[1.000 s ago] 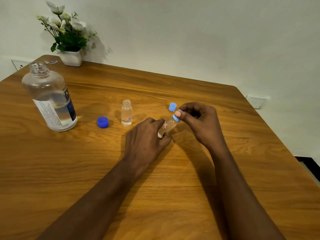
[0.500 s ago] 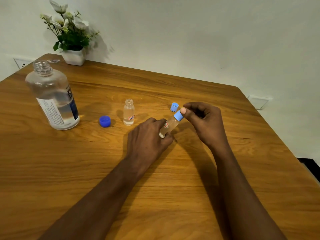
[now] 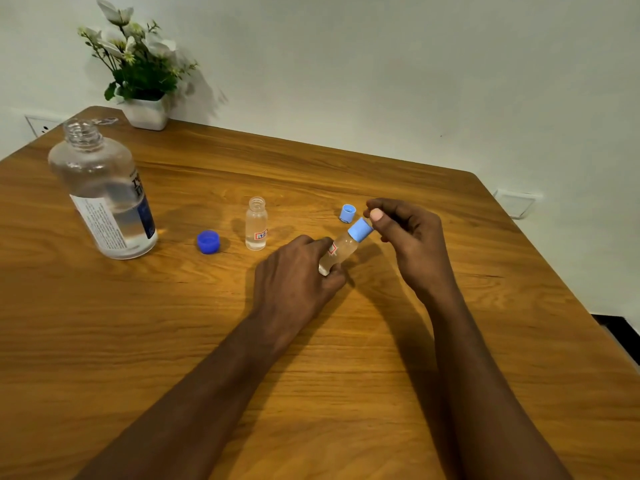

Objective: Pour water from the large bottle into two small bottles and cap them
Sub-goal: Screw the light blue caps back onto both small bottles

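Note:
My left hand (image 3: 294, 282) grips the lower part of a small clear bottle (image 3: 341, 249), which is tilted up toward the right. A light blue cap (image 3: 360, 229) sits on its neck, pinched by the thumb and fingers of my right hand (image 3: 410, 242). A second small bottle (image 3: 256, 224) stands upright and uncapped near the table's middle, holding water. Its light blue cap (image 3: 347, 213) lies behind the tilted bottle. The large clear bottle (image 3: 104, 195) stands open at the left, partly filled. Its dark blue cap (image 3: 208, 242) lies between it and the uncapped bottle.
All of this is on a wooden table (image 3: 381, 375) set against a white wall. A white pot of flowers (image 3: 138, 74) stands at the far left corner. The table's right edge falls away to the floor, with wall sockets to the left and right.
The tilted small bottle and both hands stay together near the table's middle; my right fingers shift slightly around the cap. The view moves a little.

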A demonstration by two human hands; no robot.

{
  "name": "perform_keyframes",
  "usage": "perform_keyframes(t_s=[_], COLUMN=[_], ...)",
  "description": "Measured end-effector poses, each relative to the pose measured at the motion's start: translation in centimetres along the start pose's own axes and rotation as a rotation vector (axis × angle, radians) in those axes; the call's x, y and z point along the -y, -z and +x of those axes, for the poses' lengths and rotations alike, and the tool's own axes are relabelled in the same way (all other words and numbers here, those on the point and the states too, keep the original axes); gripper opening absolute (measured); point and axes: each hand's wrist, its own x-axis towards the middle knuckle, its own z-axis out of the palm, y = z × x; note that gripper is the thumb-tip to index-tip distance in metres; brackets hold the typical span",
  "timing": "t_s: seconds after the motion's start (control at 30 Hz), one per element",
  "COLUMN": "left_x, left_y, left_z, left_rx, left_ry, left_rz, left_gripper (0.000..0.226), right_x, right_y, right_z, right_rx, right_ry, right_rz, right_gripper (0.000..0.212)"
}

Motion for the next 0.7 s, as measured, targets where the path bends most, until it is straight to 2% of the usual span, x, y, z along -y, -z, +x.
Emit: perform_keyframes(t_s=[0.13, 0.27, 0.53, 0.7], left_x=[0.14, 0.11, 0.00, 0.12], left_y=[0.00, -0.07, -0.08, -0.29], left_z=[0.01, 0.05, -0.02, 0.12], left_rx=[-0.004, -0.011, -0.020, -0.009], left_ry=[0.006, 0.009, 0.001, -0.023], left_rz=[-0.007, -0.010, -0.039, -0.112], left_gripper=[0.030, 0.029, 0.028, 0.030], right_x=[0.26, -0.10, -0.01, 0.31], right_y=[0.11, -0.10, 0.07, -0.01], right_z=[-0.07, -0.05, -0.15, -0.17], right_rx=[0.065, 0.028, 0.112, 0.090], right_ry=[0.023, 0.015, 0.020, 0.050], right_rz=[-0.028, -0.070, -0.034, 0.042], right_gripper=[0.031, 0.023, 0.031, 0.030])
